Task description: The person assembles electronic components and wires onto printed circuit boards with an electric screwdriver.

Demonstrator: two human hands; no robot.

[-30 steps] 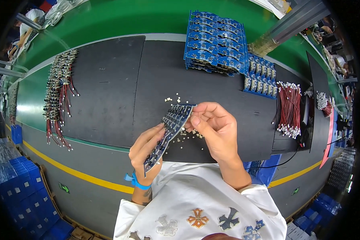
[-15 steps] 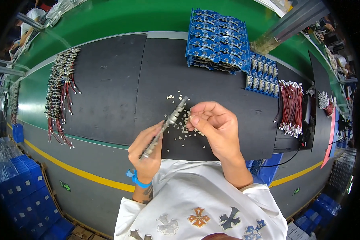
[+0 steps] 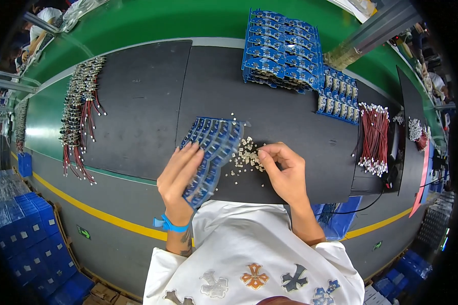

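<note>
In my left hand (image 3: 175, 175) is a blue circuit board panel (image 3: 208, 152), tilted with its broad face toward me. The fingers lie over its left edge and the thumb is hidden behind it. To the right, thumb and forefinger of my right hand (image 3: 285, 168) are pinched together at the edge of a loose pile of small whitish connectors (image 3: 248, 156). Whether a connector sits between those fingertips is too small to make out. The board's right edge hangs beside the pile, and a few connectors lie scattered around it.
A tall stack of blue circuit board panels (image 3: 282, 51) stands at the back, with smaller board panels (image 3: 337, 96) beside it. Red cable bundles with white plugs (image 3: 374, 137) lie right, near a metal post (image 3: 371, 33). Wired boards (image 3: 81, 101) line the black table's (image 3: 137, 101) left side.
My left hand has turned the board panel from edge-on to face-up. My right hand has moved slightly right and down, away from the board, to the connector pile.
</note>
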